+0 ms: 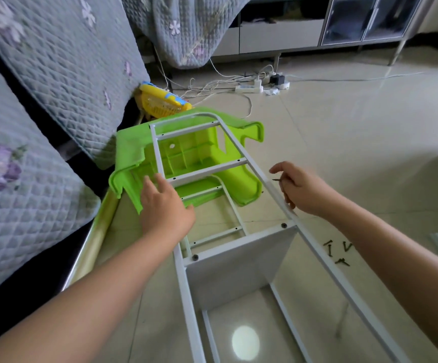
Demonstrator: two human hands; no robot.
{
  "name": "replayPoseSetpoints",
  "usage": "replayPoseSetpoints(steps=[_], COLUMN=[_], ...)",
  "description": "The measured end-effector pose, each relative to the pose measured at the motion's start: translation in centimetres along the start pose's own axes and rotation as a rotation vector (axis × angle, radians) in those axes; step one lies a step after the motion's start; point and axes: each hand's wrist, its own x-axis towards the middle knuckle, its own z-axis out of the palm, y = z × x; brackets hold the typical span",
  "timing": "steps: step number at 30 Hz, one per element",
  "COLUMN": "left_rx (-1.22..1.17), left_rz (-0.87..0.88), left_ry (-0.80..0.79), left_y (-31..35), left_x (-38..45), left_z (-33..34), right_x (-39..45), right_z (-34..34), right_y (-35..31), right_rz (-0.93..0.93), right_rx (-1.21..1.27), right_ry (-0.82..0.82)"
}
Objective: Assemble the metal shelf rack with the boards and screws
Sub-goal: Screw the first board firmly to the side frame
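Soft daylight fills the room, brightest on the pale tiled floor [369, 142] toward the upper right, where the tiles carry a broad sheen, and a round white glare spot [245, 343] sits on the floor near the bottom edge. The gap under the quilted sofa cover [55, 74] at the left lies in deep shadow, and the arms cast only faint shadows. The wide-angle lens bends straight lines near the edges, and the picture is slightly soft throughout.

left hand [166, 209]: showing bare, no glove or ring
right hand [300, 188]: showing bare
forearms: showing unsleeved, no watch
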Motion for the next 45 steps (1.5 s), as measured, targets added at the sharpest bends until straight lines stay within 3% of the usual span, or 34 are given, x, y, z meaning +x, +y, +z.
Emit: replayPoseSetpoints(steps=[4, 7, 9, 13, 17, 22, 32, 35, 40, 45], left_rx=[-0.196, -0.126, -0.024, -0.057, 0.158, 0.179, 0.341, 0.293, 0.24, 0.231], left_rz=[-0.095, -0.06, 0.116, 0.517, 0.673, 0.772, 0.809, 0.825, 1.007, 1.048], left_ry=[-0.106, -0.069, 0.01, 0.037, -0.127, -0.058, 0.038, 0.081, 0.162, 0.114], left_y=[-1.0, -1.0, -0.9, 0.5, 3.0, 6.5, 7.0, 6.5, 5.4, 3.2], left_x=[-2.3, -3.9, -4.7, -6.0, -7.2, -7.7, -7.3, -7.3, -6.9, -6.7], left_z=[-0.3, -0.3, -0.1, 0.5, 1.4, 3.0, 5.1, 5.0, 4.7, 3.1], right_x=[-0.7, -1.0, -1.5, -2.6, -5.2, -9.7, -13.3, -13.5, -12.3, -9.0], right_z=[0.1, -0.5, -0.3, 1.5, 3.8, 5.1, 6.3, 6.7, 5.7, 4.9], right_y=[-0.4, 0.5, 2.3, 7.3, 13.1, 18.4, 21.7, 21.3, 20.4, 16.8], right_rz=[-0.07, -0.004, 0.116, 0.264, 0.477, 0.646, 0.688, 0.669, 0.665, 0.49], right_rx=[-0.211, -0.237, -0.246, -0.409, -0.4, -0.473, -0.619, -0.635, -0.607, -0.501], right_ry=[0.017, 0.065, -0.022, -0.181, -0.3, -0.364, -0.472, -0.496, -0.507, -0.418])
